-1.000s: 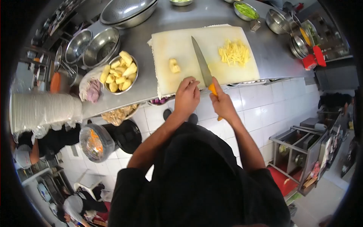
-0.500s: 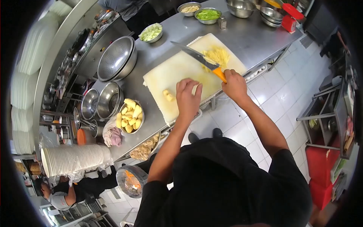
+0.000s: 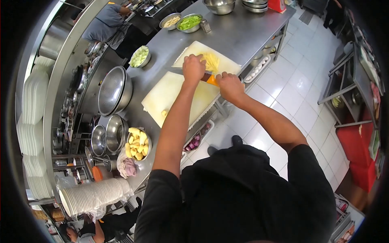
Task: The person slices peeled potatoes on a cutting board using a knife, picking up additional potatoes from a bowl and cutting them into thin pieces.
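My right hand (image 3: pixel 230 86) is closed round the orange handle (image 3: pixel 212 80) of a large kitchen knife. Its blade (image 3: pixel 175 70) lies across the white cutting board (image 3: pixel 162 95) and passes under my left hand (image 3: pixel 194 67). The left fingers are curled down at the blade, beside a pile of thin yellow strips (image 3: pixel 211 61); their tips are hidden. A small peeled yellow piece (image 3: pixel 164 112), which looks like potato, rests near the board's left part. More peeled yellow pieces (image 3: pixel 137 146) fill a metal bowl to the left.
A large colander (image 3: pixel 112 91) and metal bowls (image 3: pixel 115 131) stand left of the board. Bowls of pale green pieces (image 3: pixel 139 56) and green slices (image 3: pixel 189 23) sit beyond it. Stacked white containers (image 3: pixel 93 195) and a cloth (image 3: pixel 127 166) are nearer. Another person (image 3: pixel 109 30) stands across the table.
My left hand has moved from above the board's near part to the blade beside the strips. The knife has swung to lie flatter across the board. The view has shifted.
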Action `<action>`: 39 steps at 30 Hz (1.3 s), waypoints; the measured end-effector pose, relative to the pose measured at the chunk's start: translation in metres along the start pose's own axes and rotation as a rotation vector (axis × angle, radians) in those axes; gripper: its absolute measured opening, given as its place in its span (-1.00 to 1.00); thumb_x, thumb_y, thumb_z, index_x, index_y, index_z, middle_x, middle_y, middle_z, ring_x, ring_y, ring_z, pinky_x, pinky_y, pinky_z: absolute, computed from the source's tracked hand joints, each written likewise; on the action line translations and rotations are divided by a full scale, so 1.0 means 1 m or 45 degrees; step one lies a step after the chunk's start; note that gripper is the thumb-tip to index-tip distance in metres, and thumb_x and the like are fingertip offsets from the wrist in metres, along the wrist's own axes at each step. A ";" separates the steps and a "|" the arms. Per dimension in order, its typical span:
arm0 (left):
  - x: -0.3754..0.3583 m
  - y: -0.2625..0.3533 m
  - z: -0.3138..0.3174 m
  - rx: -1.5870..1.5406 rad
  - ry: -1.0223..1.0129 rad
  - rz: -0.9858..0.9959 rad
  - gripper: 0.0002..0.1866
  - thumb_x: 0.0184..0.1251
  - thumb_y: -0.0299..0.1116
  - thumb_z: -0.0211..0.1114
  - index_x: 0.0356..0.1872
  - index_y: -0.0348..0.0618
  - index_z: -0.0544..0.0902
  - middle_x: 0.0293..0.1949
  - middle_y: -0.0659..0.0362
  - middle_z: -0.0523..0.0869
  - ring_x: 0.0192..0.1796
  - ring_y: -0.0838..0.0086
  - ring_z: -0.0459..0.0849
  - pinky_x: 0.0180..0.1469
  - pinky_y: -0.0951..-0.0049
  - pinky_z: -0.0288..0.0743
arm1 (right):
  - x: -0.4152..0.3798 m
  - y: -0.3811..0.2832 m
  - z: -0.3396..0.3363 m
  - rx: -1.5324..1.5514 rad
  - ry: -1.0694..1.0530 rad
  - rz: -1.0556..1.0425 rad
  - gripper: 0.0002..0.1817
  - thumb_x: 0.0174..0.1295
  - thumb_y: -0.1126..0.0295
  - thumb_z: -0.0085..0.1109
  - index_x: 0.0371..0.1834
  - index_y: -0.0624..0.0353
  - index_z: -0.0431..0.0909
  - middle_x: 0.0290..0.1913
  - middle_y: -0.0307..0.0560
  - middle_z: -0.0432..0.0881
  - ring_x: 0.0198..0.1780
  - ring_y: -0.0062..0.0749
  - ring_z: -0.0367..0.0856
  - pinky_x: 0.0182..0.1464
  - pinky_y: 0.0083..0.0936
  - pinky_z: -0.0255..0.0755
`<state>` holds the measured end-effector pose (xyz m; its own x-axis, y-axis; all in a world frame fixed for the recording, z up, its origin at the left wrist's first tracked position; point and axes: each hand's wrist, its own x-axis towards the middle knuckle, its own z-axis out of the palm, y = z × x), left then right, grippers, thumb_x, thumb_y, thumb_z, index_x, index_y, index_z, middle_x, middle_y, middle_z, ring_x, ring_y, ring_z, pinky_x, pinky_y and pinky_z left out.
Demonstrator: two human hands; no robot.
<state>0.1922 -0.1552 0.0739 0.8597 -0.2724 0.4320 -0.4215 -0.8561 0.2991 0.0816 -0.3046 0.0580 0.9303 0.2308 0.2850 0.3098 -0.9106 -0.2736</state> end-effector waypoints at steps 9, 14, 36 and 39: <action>-0.045 -0.033 -0.087 -0.247 0.277 -0.175 -0.82 0.20 -0.39 0.37 -0.19 -0.16 0.79 -0.23 0.05 0.74 -0.25 0.32 0.70 -0.14 0.36 0.59 | -0.035 -0.023 -0.022 0.442 -0.194 0.129 -0.72 0.07 0.49 0.16 -0.13 0.31 0.47 -0.31 0.29 0.64 -0.24 0.23 0.65 -0.12 -0.01 0.52; -0.131 -0.070 -0.136 -0.383 0.477 -0.523 -0.83 0.18 -0.49 0.35 -0.19 -0.24 0.74 -0.20 0.12 0.72 -0.21 0.42 0.69 -0.17 0.45 0.58 | -0.067 -0.052 -0.030 0.620 -0.359 0.111 -0.61 0.12 0.42 0.18 0.01 0.33 0.42 -0.33 0.34 0.66 -0.23 0.30 0.64 -0.10 0.08 0.48; -0.232 -0.078 -0.084 -0.384 0.474 -0.484 -0.75 0.12 -0.50 0.37 -0.14 -0.25 0.65 -0.02 0.04 0.60 -0.03 0.22 0.63 0.03 0.31 0.56 | -0.063 -0.086 -0.012 0.617 -0.820 -0.015 -0.60 0.45 0.26 0.01 0.21 0.27 0.26 -0.28 0.45 0.65 -0.19 0.42 0.62 -0.10 0.14 0.44; -0.232 -0.079 -0.082 -0.357 0.487 -0.453 -0.78 0.13 -0.51 0.36 -0.17 -0.26 0.64 -0.04 0.04 0.61 -0.04 0.22 0.63 0.02 0.30 0.56 | -0.062 -0.098 -0.028 0.653 -0.847 0.039 -0.62 0.45 0.27 0.01 0.18 0.28 0.27 -0.31 0.43 0.64 -0.21 0.41 0.62 -0.11 0.14 0.45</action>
<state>0.0025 0.0118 0.0196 0.8192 0.2323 0.5244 -0.2314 -0.7027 0.6728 -0.0124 -0.2390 0.0926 0.8116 0.5091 -0.2867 0.1837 -0.6882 -0.7019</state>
